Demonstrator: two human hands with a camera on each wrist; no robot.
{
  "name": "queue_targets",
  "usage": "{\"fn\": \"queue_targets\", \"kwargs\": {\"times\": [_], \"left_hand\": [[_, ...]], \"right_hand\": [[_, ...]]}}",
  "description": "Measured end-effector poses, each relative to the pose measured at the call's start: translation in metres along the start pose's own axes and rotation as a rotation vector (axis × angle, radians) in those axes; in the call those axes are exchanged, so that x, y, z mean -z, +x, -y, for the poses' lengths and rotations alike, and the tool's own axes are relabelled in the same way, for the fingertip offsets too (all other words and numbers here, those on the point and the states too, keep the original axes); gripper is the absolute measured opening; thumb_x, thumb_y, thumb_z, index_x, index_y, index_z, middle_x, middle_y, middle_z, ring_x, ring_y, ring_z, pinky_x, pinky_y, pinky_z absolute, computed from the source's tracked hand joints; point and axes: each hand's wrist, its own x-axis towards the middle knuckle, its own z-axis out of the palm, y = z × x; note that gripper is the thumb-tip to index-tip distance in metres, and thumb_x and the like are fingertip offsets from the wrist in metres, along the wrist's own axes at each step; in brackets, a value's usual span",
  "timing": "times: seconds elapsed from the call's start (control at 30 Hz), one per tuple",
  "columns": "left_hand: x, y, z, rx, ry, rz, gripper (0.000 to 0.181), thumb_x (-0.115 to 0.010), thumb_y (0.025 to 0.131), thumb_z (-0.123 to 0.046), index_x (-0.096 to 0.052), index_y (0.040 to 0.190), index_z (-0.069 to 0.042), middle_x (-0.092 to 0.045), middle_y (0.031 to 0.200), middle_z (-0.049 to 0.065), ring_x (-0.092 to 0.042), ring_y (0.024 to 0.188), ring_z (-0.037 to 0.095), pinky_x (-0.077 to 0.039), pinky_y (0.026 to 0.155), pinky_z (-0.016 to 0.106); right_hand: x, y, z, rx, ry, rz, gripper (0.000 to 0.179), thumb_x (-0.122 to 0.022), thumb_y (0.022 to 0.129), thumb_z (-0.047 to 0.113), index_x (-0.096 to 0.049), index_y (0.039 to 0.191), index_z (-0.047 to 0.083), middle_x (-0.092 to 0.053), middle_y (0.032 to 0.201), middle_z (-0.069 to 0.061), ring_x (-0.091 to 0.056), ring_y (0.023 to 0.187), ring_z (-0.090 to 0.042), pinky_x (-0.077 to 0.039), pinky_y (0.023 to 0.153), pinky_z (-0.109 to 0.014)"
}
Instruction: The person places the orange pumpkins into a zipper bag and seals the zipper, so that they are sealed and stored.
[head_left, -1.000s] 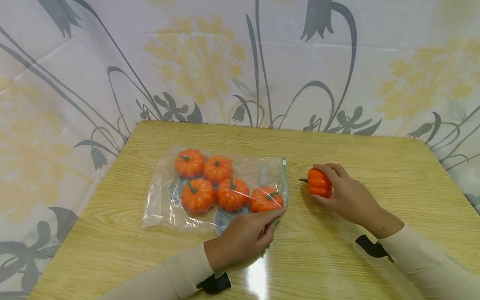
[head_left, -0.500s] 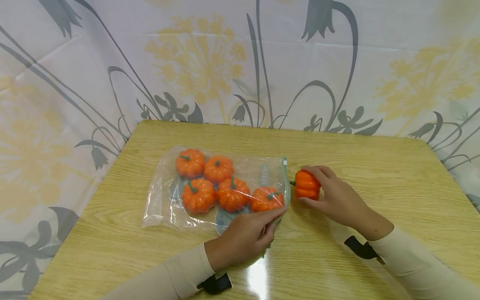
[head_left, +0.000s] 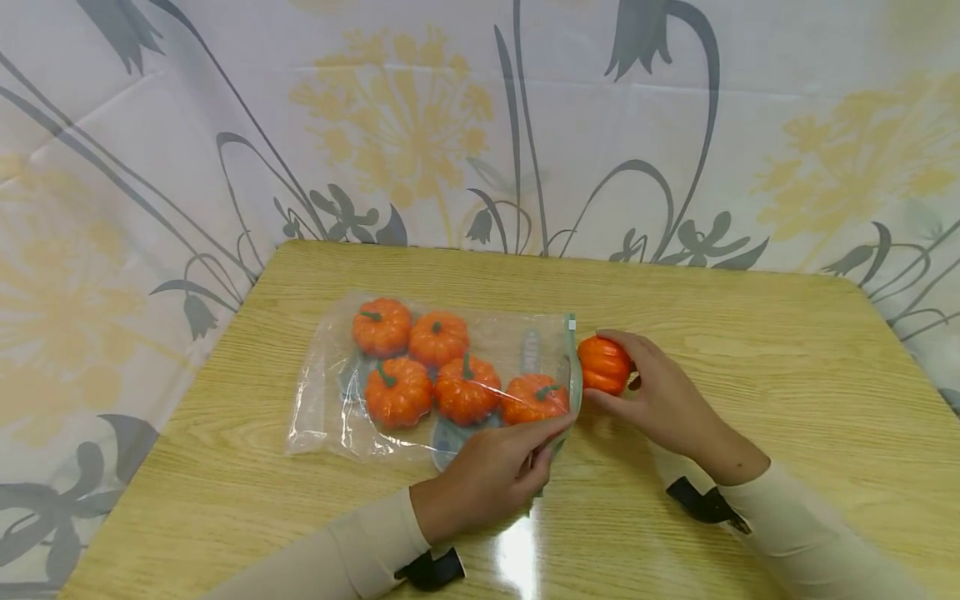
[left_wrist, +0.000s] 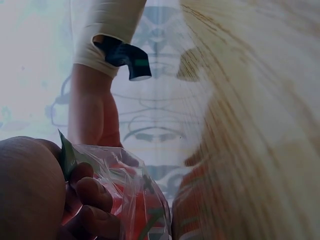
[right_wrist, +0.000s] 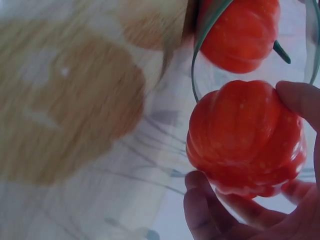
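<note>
A clear zip bag [head_left: 322, 375] with a green zip edge lies flat in the head view. Several small orange toy pumpkins [head_left: 399, 392] with green stems are inside it. My left hand [head_left: 491, 471] pinches the near corner of the bag's mouth; the left wrist view shows its curled fingers [left_wrist: 92, 195] beside the crumpled plastic. Another orange pumpkin [head_left: 604, 365] is at the open mouth, gripped between the thumb and fingers of my right hand [head_left: 663, 404]. Its stem is hidden, pointing toward the bag. In the right wrist view, the green rim [right_wrist: 202, 40] curves around behind this pumpkin [right_wrist: 245, 135].
Everything lies on a light wood-grain table [head_left: 750, 333]. Behind and to the left hangs a white cloth [head_left: 450, 125] printed with grey and yellow flowers. Black straps [head_left: 431, 571] are on both wrists.
My right hand has moved left with the pumpkin, from a gap right of the bag to its mouth, where the stem is now hidden. The left hand and bag have stayed put.
</note>
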Motion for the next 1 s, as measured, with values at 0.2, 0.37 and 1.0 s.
{"fn": "queue_targets", "kwargs": {"times": [0.2,0.37,1.0], "left_hand": [[-0.0033,-0.0017,-0.0002,-0.017,0.001,-0.021,0.048,-0.054,0.098,-0.009,-0.052,0.145,-0.010,-0.054,0.072,-0.007,-0.037,0.056,-0.006,-0.032,0.052,0.004],[-0.0051,-0.0014,-0.0004,-0.034,0.013,-0.041,0.047,-0.055,0.097,-0.009,-0.053,0.145,-0.010,-0.055,0.073,-0.006,-0.038,0.057,-0.005,-0.032,0.053,0.004],[-0.0001,0.0006,-0.0032,-0.050,0.092,-0.046,0.048,-0.057,0.096,-0.010,-0.053,0.144,-0.008,-0.059,0.080,-0.006,-0.035,0.054,-0.005,-0.029,0.050,0.004]], "right_hand": [[-0.0080,-0.0002,-0.0037,-0.041,0.120,-0.007,0.070,-0.079,0.086,0.026,-0.044,0.143,0.005,-0.059,0.126,-0.015,-0.060,0.090,-0.021,-0.054,0.068,-0.024],[-0.0094,-0.0005,-0.0052,-0.056,0.175,-0.012,0.068,-0.079,0.086,0.022,-0.044,0.142,0.007,-0.059,0.124,-0.014,-0.061,0.086,-0.021,-0.055,0.068,-0.025],[-0.0113,0.0008,-0.0039,-0.168,0.545,0.097,0.058,-0.064,0.097,0.021,-0.037,0.147,0.012,-0.050,0.134,-0.021,-0.063,0.111,-0.036,-0.055,0.083,-0.022]]}}
